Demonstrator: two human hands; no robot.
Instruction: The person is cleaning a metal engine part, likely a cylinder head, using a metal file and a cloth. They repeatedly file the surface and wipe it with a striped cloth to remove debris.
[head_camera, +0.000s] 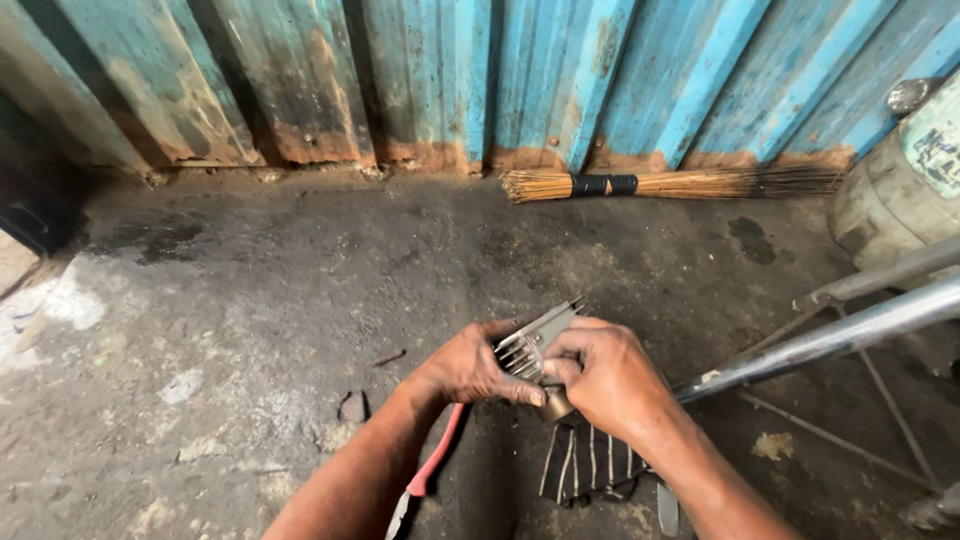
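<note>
A grey finned metal part (535, 342) is gripped between both hands, low in the middle of the head view. My left hand (463, 365) clasps its left side with the thumb along the fins. My right hand (605, 375) closes over its right side, fingers curled on a small brass-coloured fitting (556, 403) at its lower end. Pliers with red handles (432, 462) lie on the floor under my left forearm. A dark striped cloth (585, 462) lies below my right hand.
A bundle broom with a black band (640, 184) lies along the foot of the rusty blue corrugated wall (560, 70). A shiny metal tube (830, 340) and thin rods slant in from the right. A pale green tank (905, 185) stands at the right edge. The concrete floor (250, 300) is oil-stained.
</note>
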